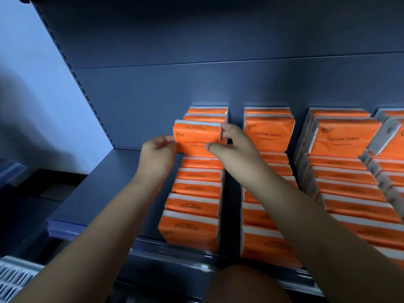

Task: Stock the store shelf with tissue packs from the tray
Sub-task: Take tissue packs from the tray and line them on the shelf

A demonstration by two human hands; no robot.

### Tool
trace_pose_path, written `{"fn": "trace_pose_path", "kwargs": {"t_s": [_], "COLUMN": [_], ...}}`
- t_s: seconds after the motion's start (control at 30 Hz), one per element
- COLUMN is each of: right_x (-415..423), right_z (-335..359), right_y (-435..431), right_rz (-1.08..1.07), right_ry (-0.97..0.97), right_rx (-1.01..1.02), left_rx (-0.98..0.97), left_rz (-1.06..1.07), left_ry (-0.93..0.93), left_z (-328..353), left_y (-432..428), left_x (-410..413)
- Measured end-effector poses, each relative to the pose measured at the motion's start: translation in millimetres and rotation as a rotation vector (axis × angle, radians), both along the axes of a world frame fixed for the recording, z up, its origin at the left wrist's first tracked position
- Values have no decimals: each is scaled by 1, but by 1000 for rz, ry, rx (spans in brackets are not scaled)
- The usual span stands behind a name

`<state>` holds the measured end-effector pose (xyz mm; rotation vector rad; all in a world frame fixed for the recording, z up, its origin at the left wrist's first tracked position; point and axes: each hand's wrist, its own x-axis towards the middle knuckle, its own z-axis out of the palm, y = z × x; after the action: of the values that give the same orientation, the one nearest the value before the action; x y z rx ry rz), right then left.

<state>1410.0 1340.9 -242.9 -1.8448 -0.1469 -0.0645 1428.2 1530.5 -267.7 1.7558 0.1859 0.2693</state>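
Both hands hold one orange plastic-wrapped tissue pack (196,138) between them, upright, with its "COTTON TISSUE" face toward the camera. The left hand (157,149) grips the left edge with curled fingers. The right hand (231,145) pinches the right edge, with the thumb on the front face and the fingers behind. Below the hands, the leftmost row of orange packs (192,206) lies on the dark grey metal shelf (109,189). Further rows of packs (343,138) stand to the right of the right hand. A white slotted plastic tray (11,278) shows below the left forearm.
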Motion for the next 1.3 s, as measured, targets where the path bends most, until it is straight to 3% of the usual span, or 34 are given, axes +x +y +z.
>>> {"fn": "trace_pose_path", "kwargs": {"t_s": [0.4, 0.63, 0.8, 0.97, 1.3], "right_x": [8, -2, -38, -66, -146], "right_z": [-19, -15, -9, -18, -60], "right_y": [6, -4, -4, 24, 107], "right_rz": [-84, -102, -194, -76, 272], "right_ry": [-67, -39, -174, -377, -656], "right_rx": [-155, -401, -621, -694, -773], "left_rx": [-5, 6, 360, 772, 1003], "left_rz": [-88, -58, 23, 63, 314], "left_ry": [38, 34, -17, -40, 0], "left_z": [-9, -18, -24, -22, -63], "left_y": [0, 7, 15, 17, 72], "left_x": [4, 3, -25, -74, -220]}}
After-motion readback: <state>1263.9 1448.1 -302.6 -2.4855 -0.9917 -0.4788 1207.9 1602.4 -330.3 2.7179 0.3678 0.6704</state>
